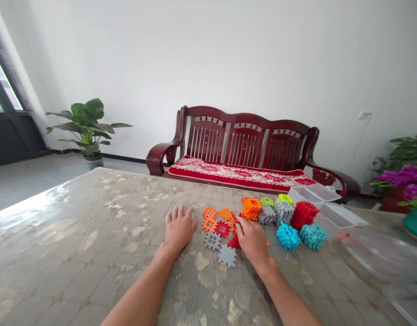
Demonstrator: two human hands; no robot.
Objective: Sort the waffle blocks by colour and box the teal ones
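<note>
My left hand (179, 227) lies flat on the patterned table (93, 235), fingers stretched out, holding nothing. Just right of it lie several flat waffle tiles: orange tiles (210, 213), a red tile (223, 228) and grey tiles (226, 256). My right hand (251, 237) rests palm down over red tiles (233, 242), fingers curled on them; what it grips is partly hidden. Beyond it stand assembled cubes: an orange cube (251, 208), a grey cube (283, 210), a red cube (304, 214) and two blue cubes (288, 235).
Clear plastic boxes and lids (331, 208) sit at the table's right, with a clear tray (381, 253) nearer me. A dark wooden bench with a red cushion (239, 156) stands behind the table. Potted plants are at left (88, 129) and right (407, 181).
</note>
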